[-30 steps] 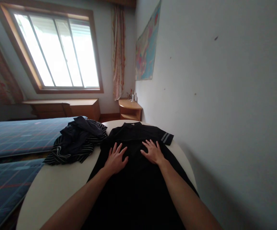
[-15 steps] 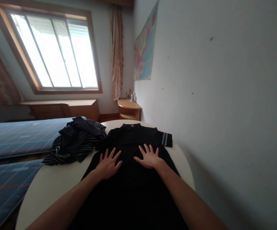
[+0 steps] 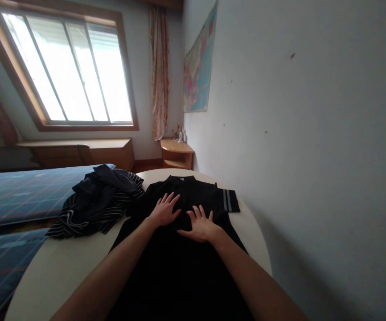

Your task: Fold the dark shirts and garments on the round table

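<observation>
Two bare hands lie palm down over the front of a black short-sleeved shirt (image 3: 176, 258), empty of any grip. The left hand (image 3: 164, 212) is the farther of the two, its fingers loosely fanned toward the collar (image 3: 181, 179); the right hand (image 3: 201, 226) lies a little nearer the body, fingers spread and thumb pointing inward across the chest. Both appear to rest on the cloth, though how hard they press cannot be told.

The shirt is laid out on a round white table (image 3: 59, 267), collar at the far side, its lower part running toward the person and out of view. The sleeve on the right (image 3: 229, 200), marked with two grey bands, reaches out toward the table's edge; the one on the left is hard to pick out, black beside other dark cloth. The step in hand looks like smoothing the fabric flat. From here, the cloth seems to call for light, level strokes outward from the middle, with care not to drag the collar or sleeves askew.

Just left of the shirt, a black-and-white striped garment (image 3: 74, 225) lies rumpled with a dark navy garment (image 3: 96, 189) heaped on it. Beyond are a blue plaid mattress (image 3: 19, 191), a wooden corner shelf (image 3: 177, 146) and a wall map (image 3: 198, 71).
</observation>
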### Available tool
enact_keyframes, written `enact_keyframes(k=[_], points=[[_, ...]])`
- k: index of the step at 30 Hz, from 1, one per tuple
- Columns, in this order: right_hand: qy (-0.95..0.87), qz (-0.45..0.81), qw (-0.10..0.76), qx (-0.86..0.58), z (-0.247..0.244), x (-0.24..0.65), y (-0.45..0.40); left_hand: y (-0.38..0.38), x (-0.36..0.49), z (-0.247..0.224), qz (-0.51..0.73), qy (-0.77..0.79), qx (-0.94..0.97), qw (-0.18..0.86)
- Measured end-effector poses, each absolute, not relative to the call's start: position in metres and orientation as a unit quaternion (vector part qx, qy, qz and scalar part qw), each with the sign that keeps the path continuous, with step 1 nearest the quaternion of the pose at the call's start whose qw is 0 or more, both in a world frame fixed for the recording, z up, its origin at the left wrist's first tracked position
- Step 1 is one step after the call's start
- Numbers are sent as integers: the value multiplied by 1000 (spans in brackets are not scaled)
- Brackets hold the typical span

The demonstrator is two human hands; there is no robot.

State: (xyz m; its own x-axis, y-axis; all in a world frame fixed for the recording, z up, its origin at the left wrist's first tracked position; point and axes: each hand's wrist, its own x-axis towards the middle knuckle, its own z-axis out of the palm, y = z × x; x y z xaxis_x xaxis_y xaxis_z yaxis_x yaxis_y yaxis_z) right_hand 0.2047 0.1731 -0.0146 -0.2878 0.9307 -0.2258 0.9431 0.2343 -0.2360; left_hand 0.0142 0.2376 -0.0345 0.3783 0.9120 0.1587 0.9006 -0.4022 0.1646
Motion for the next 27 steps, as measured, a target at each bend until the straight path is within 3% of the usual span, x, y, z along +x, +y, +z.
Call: enact_keyframes(k=[7,16,21,27], points=[[784,-199,23,588,-12,214,198,261,3,-48,91,603,790,54],[727,-18,-154,669,-23,238,241,249,-5,-52,135,579,804,22],[661,-34,-137,737,-41,260,253,244,-8,-52,103,578,809,38],[632,-23,-125,765,-30,263,252,237,-7,-50,93,580,808,34]])
